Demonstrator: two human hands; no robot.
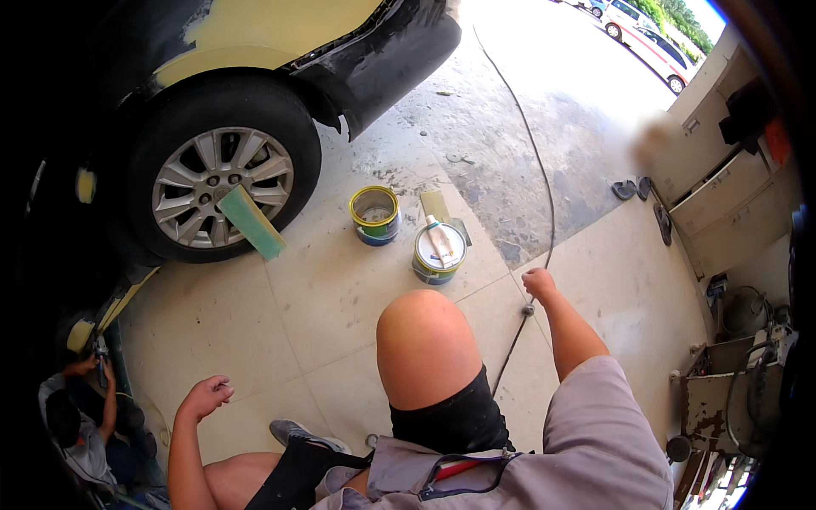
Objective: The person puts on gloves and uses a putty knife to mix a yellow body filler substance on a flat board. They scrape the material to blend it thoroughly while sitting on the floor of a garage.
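Note:
My left hand (pixel 205 397) hangs above the pale tiled floor, its fingers loosely bent with nothing visible between them. Out to the right, my right hand (pixel 537 282) is curled into a fist beside a dark hose (pixel 548 191); no held object shows. Ahead of my bent knee stand an uncovered tin (pixel 374 231) with a yellow rim and a lidded tin (pixel 436 274). A pale squeeze tube (pixel 440 241) lies on the lid. A flat green strip with a yellowish edge (pixel 252 223) leans against the car wheel (pixel 223 183).
The car body (pixel 272 34) has yellow and dark patches. At lower left another person (pixel 81 425) crouches by the car, hands on a tool. Sandals (pixel 625 189) lie near cabinets (pixel 722 195) at right. A hose fitting (pixel 528 310) is on the floor. Cars (pixel 650 47) stand outside.

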